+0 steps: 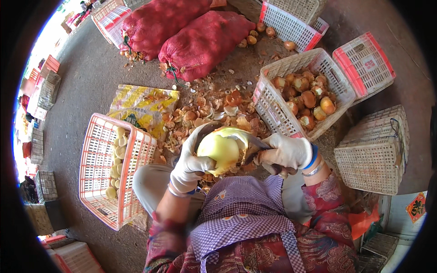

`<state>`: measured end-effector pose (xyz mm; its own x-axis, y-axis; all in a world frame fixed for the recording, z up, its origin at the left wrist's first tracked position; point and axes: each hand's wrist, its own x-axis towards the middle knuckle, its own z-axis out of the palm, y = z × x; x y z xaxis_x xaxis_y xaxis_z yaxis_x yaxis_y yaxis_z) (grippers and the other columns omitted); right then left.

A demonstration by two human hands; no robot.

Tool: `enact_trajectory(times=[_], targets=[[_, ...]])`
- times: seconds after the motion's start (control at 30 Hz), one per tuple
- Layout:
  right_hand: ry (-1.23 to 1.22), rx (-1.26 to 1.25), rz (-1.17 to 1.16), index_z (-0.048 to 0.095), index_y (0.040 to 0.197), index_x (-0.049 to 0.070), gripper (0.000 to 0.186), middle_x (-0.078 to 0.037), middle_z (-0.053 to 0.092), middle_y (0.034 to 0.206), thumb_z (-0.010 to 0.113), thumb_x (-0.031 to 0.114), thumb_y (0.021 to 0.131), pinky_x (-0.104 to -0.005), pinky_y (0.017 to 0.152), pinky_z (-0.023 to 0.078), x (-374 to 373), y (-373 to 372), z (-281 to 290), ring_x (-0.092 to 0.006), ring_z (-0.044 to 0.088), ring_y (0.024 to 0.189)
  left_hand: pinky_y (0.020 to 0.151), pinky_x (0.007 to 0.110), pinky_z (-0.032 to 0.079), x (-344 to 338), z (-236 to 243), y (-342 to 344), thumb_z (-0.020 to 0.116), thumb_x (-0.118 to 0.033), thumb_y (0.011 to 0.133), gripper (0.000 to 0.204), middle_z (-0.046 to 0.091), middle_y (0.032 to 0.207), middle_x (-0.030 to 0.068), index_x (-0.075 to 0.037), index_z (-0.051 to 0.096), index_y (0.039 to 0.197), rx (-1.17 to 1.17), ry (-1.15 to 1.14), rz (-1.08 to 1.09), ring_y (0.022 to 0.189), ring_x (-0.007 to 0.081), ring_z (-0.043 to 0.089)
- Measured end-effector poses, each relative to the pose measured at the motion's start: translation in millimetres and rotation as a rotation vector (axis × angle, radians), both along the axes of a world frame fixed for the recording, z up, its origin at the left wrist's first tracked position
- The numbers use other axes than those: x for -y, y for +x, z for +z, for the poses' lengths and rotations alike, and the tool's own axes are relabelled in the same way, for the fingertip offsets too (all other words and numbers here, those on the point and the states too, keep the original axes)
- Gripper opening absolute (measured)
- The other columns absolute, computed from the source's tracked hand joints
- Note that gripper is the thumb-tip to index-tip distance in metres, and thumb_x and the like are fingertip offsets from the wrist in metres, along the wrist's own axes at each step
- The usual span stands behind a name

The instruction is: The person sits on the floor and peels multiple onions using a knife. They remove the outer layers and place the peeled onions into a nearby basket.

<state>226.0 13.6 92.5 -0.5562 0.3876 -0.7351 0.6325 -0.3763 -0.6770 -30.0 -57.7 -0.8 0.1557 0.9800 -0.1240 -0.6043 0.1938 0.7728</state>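
A large, partly peeled onion (218, 152) with pale yellow-green flesh is held above my lap. My left hand (193, 159), in a white glove with dark, dirty fingers, wraps around its left side. On the other side, my right hand (284, 152), gloved the same way, has its darkened fingers closed at the loose onion skin (243, 136) that curls off the top and right. Whether a small blade is also in those fingers, I cannot tell. Beneath the onion, a purple checked apron (241, 204) covers my lap.
Peeled onions (119, 154) lie in a red-and-white crate (86, 177) at left; unpeeled onions (309, 98) fill a white crate (291, 66) at right. Skins (205, 111) litter the ground ahead, beyond them red mesh sacks (205, 43). Stacked crates (371, 152) stand at far right.
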Motion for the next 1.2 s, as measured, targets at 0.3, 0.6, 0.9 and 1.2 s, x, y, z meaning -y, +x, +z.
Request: enact_trajectory(times=[0.3,0.6,0.9,1.2], targets=[[0.045,0.067,-0.036,0.072,0.108,0.007,0.026,-0.002,0.059,0.063,0.068,0.031,0.098,-0.0272,0.037,0.038,3,4,-2,-0.0102,0.050,0.041,0.110,0.040,0.047,0,1,8,0.096,-0.029,0.057,0.104,0.063,0.133,0.0144,0.004,0.051,0.145,-0.069,0.010,0.065,0.123,0.0281,0.062],[0.372,-0.047,-0.232,0.076,0.116,0.008,0.020,0.000,0.066,0.071,0.066,0.020,0.103,-0.0233,0.045,0.042,11,2,10,-0.0056,0.056,0.052,0.106,0.039,0.050,-7,-8,-1,0.095,-0.025,0.060,0.103,0.063,0.132,0.0143,0.004,0.047,0.146,-0.030,-0.054,0.249,0.121,0.0265,0.062],[0.949,-0.419,-0.073,0.069,0.124,0.000,0.037,-0.019,0.075,0.093,0.073,0.025,0.096,-0.0357,0.080,0.057,-8,-25,-62,-0.0178,0.073,0.088,0.109,0.038,0.048,-3,-3,12,0.095,-0.022,0.057,0.103,0.062,0.134,0.0130,0.004,0.050,0.146,-0.144,0.009,0.020,0.124,0.0251,0.061],[0.638,-0.204,0.029,0.068,0.124,-0.003,0.032,-0.017,0.076,0.094,0.062,0.018,0.100,-0.0360,0.080,0.057,-1,-25,-33,-0.0210,0.072,0.086,0.111,0.038,0.046,2,-6,11,0.097,-0.024,0.054,0.105,0.061,0.136,0.0144,0.005,0.051,0.144,-0.166,-0.005,-0.017,0.126,0.0248,0.060]])
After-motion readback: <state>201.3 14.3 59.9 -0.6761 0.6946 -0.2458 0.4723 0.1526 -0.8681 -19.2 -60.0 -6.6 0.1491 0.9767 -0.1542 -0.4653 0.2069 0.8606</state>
